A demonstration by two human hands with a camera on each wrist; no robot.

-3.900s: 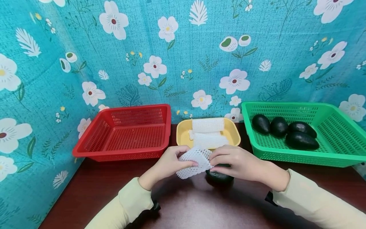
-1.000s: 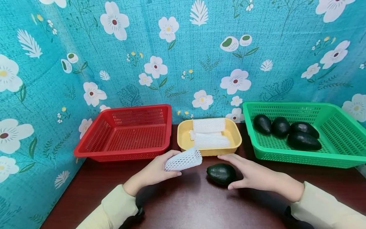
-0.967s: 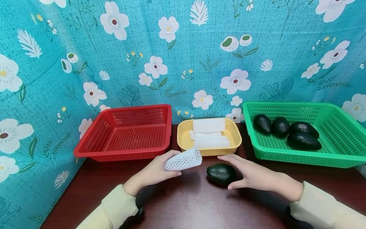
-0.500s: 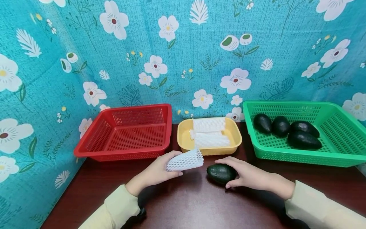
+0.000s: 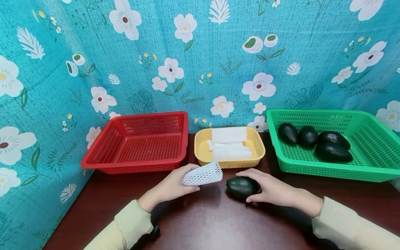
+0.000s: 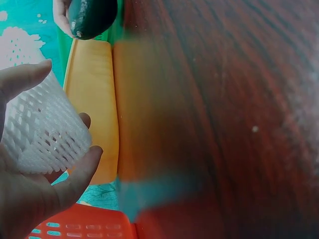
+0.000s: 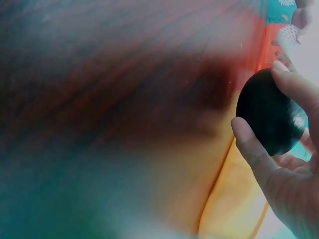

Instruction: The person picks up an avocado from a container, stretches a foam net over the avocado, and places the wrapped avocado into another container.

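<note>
My left hand (image 5: 172, 185) holds a white foam net sleeve (image 5: 202, 174) between thumb and fingers. The sleeve's mesh end points right, toward a dark green avocado (image 5: 242, 187). My right hand (image 5: 270, 187) grips that avocado from its right side, thumb at the front and fingers behind. In the right wrist view the avocado (image 7: 269, 112) sits between thumb and fingertips. In the left wrist view the sleeve (image 6: 47, 127) lies in the hand, with the avocado (image 6: 92, 17) beyond it. Whether the avocado touches the table is hard to tell.
Behind the hands stands a yellow tray (image 5: 229, 163) with several foam net sleeves (image 5: 232, 151). A red basket (image 5: 134, 168) is at left. At right, a green basket (image 5: 337, 172) holds several avocados (image 5: 333, 152). The dark table (image 5: 215, 222) ends at a flowered cloth (image 5: 200, 69).
Earlier both hands held the foam net sleeve. The right hand has let go of it, moved to the avocado and taken hold of it. The left hand has drawn slightly left with the sleeve.
</note>
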